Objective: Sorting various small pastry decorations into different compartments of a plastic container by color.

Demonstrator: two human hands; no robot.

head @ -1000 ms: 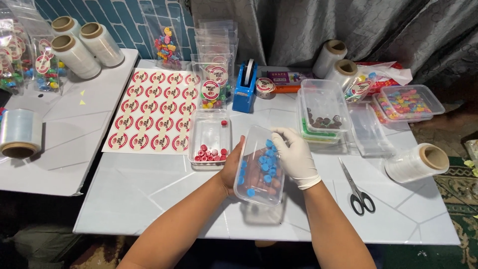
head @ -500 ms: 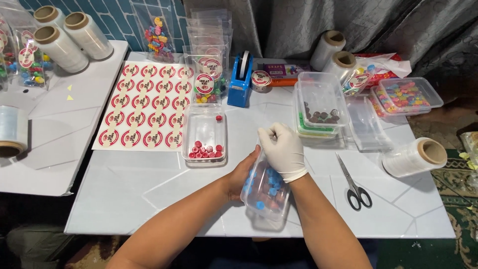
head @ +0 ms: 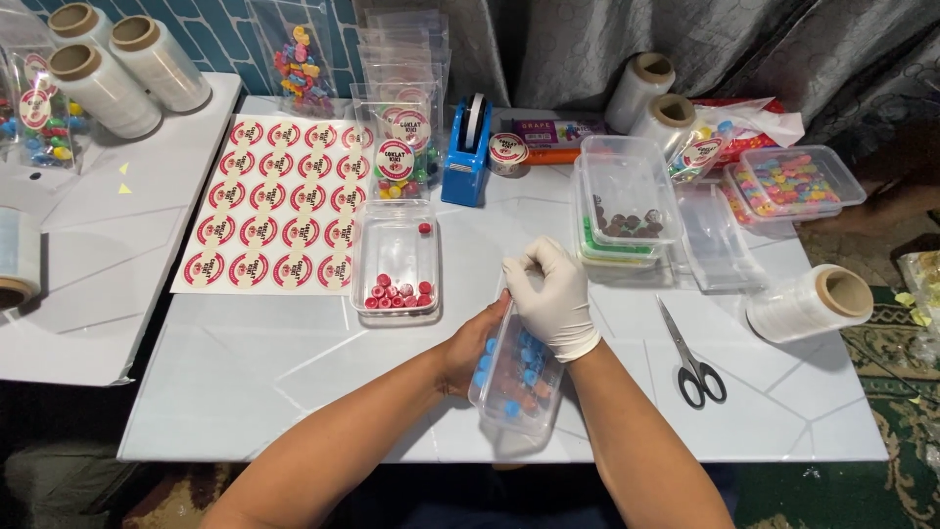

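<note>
I worked at a white table (head: 294,392) with a grey curtain (head: 607,39) at twelve o'clock and patterned carpet (head: 881,343) at three. My bare left hand (head: 473,343) gripped a clear plastic tub (head: 516,377) near the table's six o'clock edge; it was tilted and held blue and reddish candies. My gloved right hand (head: 550,294) was curled closed over its upper rim. Scissors (head: 690,353) lay at three o'clock.

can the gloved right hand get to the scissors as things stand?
Probably yes. The scissors lie flat on the table just right of the right hand, with bare tabletop between. But that hand now rests on the clear container with the left hand.
</note>
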